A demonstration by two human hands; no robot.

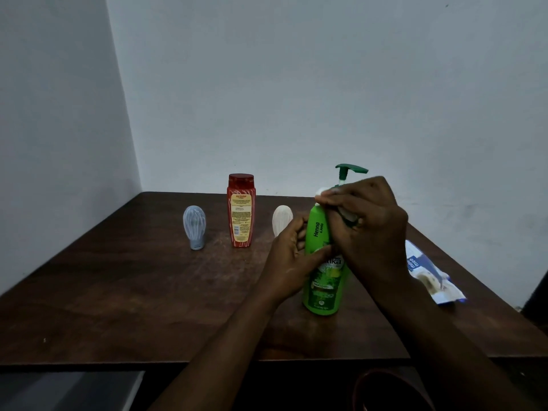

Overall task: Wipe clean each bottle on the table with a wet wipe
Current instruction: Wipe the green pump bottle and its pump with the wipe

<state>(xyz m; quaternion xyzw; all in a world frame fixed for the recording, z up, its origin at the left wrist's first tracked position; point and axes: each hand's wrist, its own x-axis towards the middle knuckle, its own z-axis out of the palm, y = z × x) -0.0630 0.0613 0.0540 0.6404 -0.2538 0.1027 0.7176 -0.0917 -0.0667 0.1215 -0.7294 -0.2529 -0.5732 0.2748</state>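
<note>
Dark wood forms the table (118, 307), set into a corner of pale walls, and nearest on it the green pump bottle (324, 280) is seen standing upright, its base on the wood. It is steadied around its middle by the left hand (292, 262), fingers curled onto the label, while the right hand (367, 232) is closed over a wet wipe (321, 191) that is pressed against the bottle's shoulder below the pump. Wiping of this bottle is judged to be under way, not finished. To the right, near the edge, the wipe pack (430, 277) is laid flat. Farther back stand a white bottle (282, 216), partly hidden by the left hand, a red bottle (240, 210) and a blue bottle (194, 226), all untouched; whether any has been wiped cannot be told, so up to three may remain
</note>
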